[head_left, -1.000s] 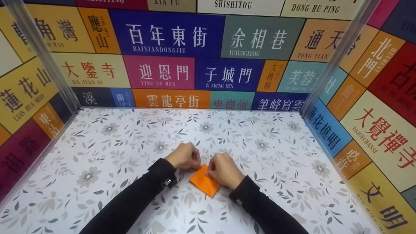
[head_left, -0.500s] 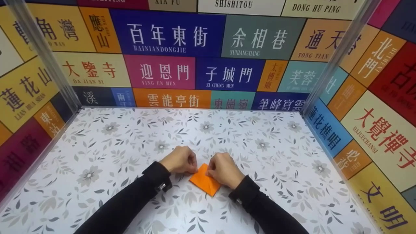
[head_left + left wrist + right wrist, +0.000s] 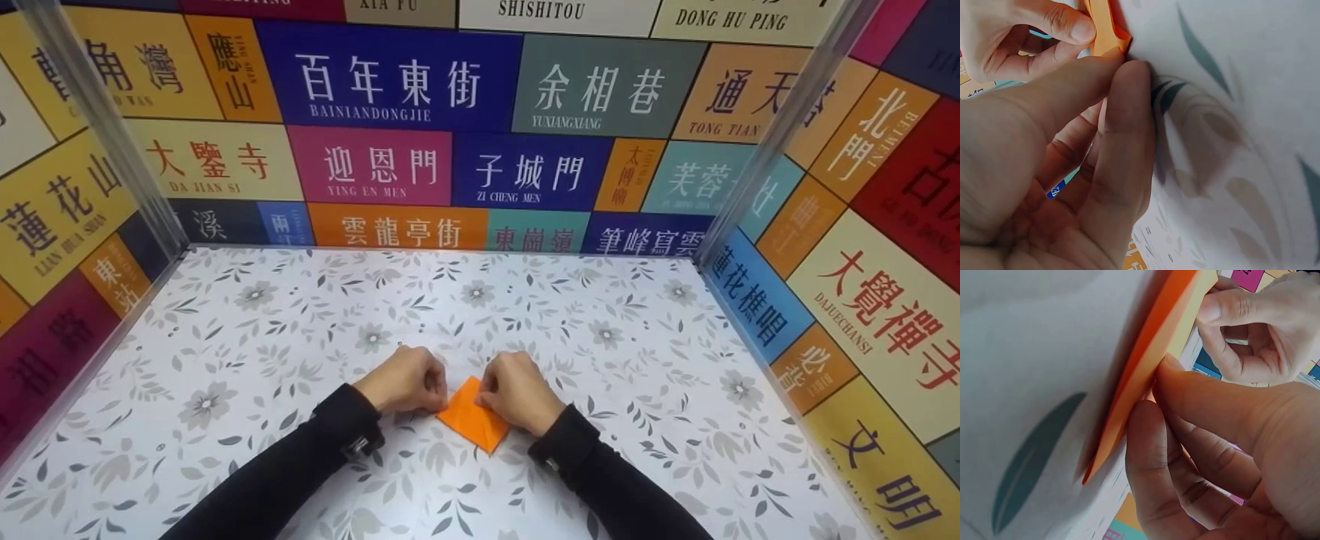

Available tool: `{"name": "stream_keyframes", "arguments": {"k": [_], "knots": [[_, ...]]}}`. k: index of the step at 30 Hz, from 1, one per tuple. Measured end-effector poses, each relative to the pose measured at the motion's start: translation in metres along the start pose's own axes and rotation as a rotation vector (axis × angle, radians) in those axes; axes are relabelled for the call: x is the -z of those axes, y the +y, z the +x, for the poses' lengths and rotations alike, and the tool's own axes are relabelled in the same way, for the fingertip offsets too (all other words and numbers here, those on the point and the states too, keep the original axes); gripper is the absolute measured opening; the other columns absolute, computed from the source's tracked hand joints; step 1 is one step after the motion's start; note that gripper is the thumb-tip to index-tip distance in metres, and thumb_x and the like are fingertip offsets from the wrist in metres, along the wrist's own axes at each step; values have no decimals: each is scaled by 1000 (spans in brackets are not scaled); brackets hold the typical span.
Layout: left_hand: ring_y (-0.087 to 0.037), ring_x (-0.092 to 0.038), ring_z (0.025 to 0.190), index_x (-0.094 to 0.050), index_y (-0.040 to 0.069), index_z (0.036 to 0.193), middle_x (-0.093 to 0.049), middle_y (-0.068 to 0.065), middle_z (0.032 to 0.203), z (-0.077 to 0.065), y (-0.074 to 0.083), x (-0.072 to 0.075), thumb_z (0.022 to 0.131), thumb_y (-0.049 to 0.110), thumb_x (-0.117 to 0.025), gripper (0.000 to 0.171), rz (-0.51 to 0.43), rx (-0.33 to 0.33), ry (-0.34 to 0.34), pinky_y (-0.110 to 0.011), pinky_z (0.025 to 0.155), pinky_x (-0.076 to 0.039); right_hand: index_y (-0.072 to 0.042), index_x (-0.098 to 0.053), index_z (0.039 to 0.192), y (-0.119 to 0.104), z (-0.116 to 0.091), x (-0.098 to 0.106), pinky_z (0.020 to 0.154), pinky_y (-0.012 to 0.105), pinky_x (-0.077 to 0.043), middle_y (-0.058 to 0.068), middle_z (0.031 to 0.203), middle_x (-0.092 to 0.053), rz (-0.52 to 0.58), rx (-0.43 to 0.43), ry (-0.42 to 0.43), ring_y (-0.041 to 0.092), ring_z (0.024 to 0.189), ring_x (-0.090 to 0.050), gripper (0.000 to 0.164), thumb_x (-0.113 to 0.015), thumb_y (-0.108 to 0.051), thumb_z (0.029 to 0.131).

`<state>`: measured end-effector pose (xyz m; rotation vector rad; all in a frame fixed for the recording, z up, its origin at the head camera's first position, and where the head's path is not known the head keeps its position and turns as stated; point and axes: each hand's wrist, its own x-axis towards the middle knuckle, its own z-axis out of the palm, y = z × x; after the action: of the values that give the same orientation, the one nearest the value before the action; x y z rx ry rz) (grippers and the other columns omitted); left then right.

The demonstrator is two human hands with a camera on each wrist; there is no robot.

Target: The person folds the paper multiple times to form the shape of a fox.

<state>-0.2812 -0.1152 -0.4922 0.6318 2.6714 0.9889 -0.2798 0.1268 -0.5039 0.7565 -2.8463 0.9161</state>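
Note:
A small folded piece of orange paper lies on the table in the head view, one corner toward the person. My left hand is at its left corner, thumb and index finger pinching the paper there. From the other side, my right hand pinches the upper right edge between thumb and curled fingers. The right wrist view shows layers of the orange paper standing slightly apart along the edge. In the left wrist view, the left thumb covers part of the paper's corner.
White table with a grey leaf and flower print lies under both hands. Coloured panels with large characters stand behind and on both sides, with clear corner strips where they meet.
My left hand has slid down and left along the paper's upper left edge, from the top corner to the left corner. My right hand and the paper stay nearly in place.

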Motion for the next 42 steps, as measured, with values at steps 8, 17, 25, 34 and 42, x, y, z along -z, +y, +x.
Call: {"name": "stream_keyframes", "arguments": {"k": [8, 17, 25, 34, 42], "knots": [[-5, -59, 64, -84, 9, 82, -78, -1, 72, -12, -5, 1, 86, 5, -98, 16, 32, -40, 12, -19, 64, -49, -7, -82, 75, -1, 0, 0, 59, 23, -47, 1, 69, -73, 5, -16, -15, 10, 61, -55, 22, -99, -3, 89], [-5, -59, 62, -84, 11, 81, -78, -2, 72, -20, -7, 0, 85, 4, -98, 16, 3, -31, 13, -19, 60, -49, -8, -82, 72, 0, -1, 0, 57, 22, -46, 0, 67, -72, 17, -34, -26, 9, 59, -55, 24, -99, -3, 88], [-6, -60, 63, -84, 12, 83, -78, -1, 74, -19, -4, 1, 86, 6, -99, 16, 4, -5, 4, -20, 61, -50, -9, -84, 75, 2, 0, 2, 57, 21, -47, -2, 68, -72, 38, -56, -38, 8, 59, -56, 22, -101, -7, 89], [-6, -61, 64, -84, 13, 84, -78, 0, 74, -19, -6, 0, 87, 7, -99, 16, -1, 5, 1, -20, 62, -50, -9, -84, 76, 3, 0, 1, 56, 21, -48, -1, 68, -73, 64, -70, -46, 9, 58, -57, 21, -101, -6, 89], [-7, -62, 64, -85, 13, 84, -78, 0, 75, -18, -6, -1, 87, 7, -97, 14, -8, 17, 12, -22, 63, -52, -9, -84, 75, 3, 2, 1, 56, 22, -47, -1, 68, -73, 49, -65, -42, 9, 59, -56, 21, -100, -6, 88]]}}
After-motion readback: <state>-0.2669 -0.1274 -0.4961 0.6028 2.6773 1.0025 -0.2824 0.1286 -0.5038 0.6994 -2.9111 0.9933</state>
